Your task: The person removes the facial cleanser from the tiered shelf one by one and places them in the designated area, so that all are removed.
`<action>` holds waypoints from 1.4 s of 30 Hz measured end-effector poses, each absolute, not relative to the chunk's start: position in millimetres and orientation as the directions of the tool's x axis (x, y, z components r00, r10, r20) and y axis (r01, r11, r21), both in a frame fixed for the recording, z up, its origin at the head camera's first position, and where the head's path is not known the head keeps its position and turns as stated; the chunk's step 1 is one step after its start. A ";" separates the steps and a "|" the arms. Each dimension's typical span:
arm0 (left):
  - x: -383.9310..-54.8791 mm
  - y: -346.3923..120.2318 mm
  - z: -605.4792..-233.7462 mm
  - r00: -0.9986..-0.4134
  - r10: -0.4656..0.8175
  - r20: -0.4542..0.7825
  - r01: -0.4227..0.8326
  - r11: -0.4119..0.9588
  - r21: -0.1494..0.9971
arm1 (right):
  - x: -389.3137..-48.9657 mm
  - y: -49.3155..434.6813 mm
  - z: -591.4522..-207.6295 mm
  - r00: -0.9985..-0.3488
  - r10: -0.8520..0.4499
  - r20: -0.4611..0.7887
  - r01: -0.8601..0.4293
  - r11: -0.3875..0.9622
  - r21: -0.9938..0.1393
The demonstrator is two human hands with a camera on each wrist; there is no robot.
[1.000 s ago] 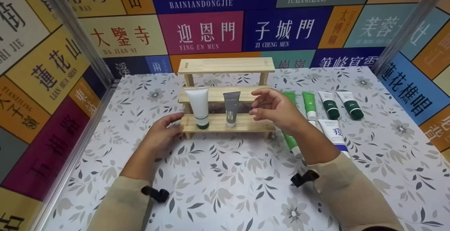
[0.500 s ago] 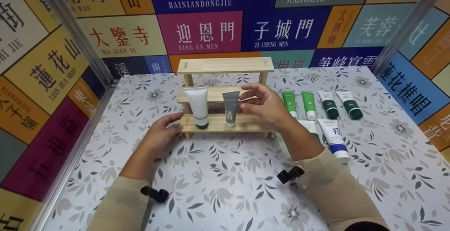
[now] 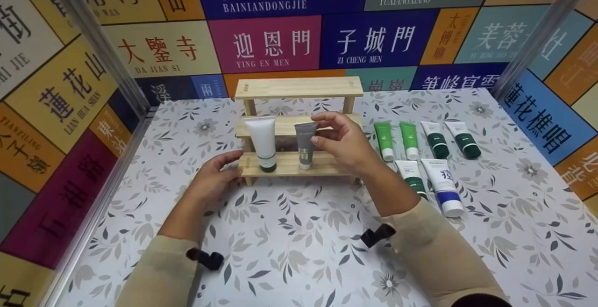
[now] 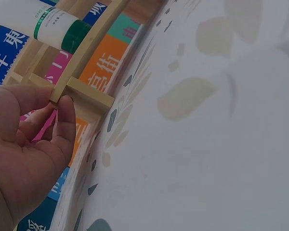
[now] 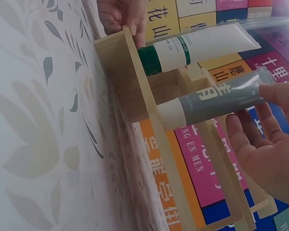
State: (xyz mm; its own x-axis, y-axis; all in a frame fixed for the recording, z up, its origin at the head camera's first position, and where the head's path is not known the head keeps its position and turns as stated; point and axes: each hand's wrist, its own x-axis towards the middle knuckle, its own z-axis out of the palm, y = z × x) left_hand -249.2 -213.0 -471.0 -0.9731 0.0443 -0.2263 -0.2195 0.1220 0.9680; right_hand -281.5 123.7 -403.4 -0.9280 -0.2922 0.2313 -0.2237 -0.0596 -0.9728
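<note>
My left hand (image 3: 216, 172) pinches the left end of the bottom step of a three-step wooden display stand (image 3: 299, 87); the left wrist view has thumb and finger at the board's corner. On that step a white tube with a dark green cap (image 3: 262, 143) stands cap down. To its right a grey squeeze tube (image 3: 304, 146) with a white cap stands upright. My right hand (image 3: 343, 143) holds the grey tube lightly near its upper right edge, fingers curved. In the right wrist view the fingertips (image 5: 264, 90) overlap the tube's crimped end.
Right of the stand lie green tubes (image 3: 384, 139), white tubes with dark green caps (image 3: 435, 139) and a white tube with a blue band (image 3: 443, 185). Patterned cloth covers the table (image 3: 280, 246). Lettered panels (image 3: 271, 43) rise behind and at the sides.
My right hand has moved left from beside the stand to the grey tube's upper edge, uncovering tubes on the table. The left hand stays at the stand.
</note>
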 end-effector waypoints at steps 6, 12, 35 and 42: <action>-250.2 -213.7 -471.6 -0.972 0.041 -0.231 -0.225 0.125 0.966 | -278.8 121.3 -404.1 -0.931 -0.267 0.249 -0.237 -0.076 -0.968; -250.6 -214.6 -472.8 -0.970 0.036 -0.241 -0.234 0.134 0.963 | -276.1 123.8 -401.6 -0.924 -0.273 0.267 -0.256 -0.075 -0.964; -250.0 -212.5 -469.8 -0.959 0.037 -0.282 -0.277 0.092 0.956 | -270.5 192.4 -398.9 -0.949 -0.178 0.261 -0.261 -0.021 -0.965; -249.1 -213.9 -469.9 -0.954 0.040 -0.296 -0.292 0.083 0.953 | -265.4 224.8 -402.3 -0.954 -0.134 0.267 -0.265 -0.028 -0.964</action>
State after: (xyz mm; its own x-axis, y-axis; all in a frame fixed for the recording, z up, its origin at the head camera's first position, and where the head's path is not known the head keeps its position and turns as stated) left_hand -249.1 -213.9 -469.9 -0.9542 0.0405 -0.2964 -0.2924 0.0830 0.9527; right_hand -265.4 224.8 -402.3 -0.9544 -0.1342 0.2668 -0.2654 -0.0281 -0.9637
